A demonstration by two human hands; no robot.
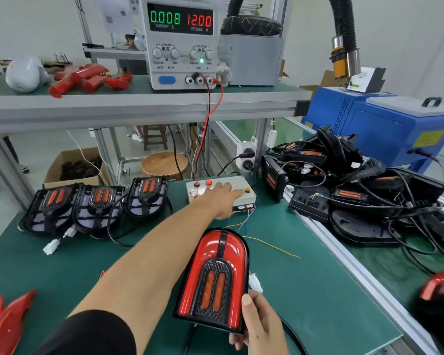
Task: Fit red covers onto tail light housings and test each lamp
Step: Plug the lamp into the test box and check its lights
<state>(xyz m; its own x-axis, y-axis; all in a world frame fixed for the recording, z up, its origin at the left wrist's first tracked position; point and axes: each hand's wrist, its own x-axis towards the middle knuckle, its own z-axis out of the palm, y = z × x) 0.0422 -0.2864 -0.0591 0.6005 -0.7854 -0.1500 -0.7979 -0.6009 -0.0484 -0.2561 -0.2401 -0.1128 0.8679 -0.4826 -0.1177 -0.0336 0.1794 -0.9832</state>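
Note:
My right hand [258,326] grips the lower right edge of a tail light [215,278] with its red cover fitted, held tilted above the green mat. Its lamps look unlit. My left hand [222,198] reaches across to the grey test box [244,193], fingers stretched over its top near the orange button [247,190]. Three uncovered black housings [98,203] lie in a row at the left of the mat. Loose red covers [3,321] sit at the bottom left corner.
The power supply [181,42] on the shelf reads 0.008 A and 12.00 V, with red and black leads dropping to the bench. A tangled pile of black housings [356,180] fills the right side. More red covers [87,78] lie on the shelf. A blue machine [385,129] stands at the far right.

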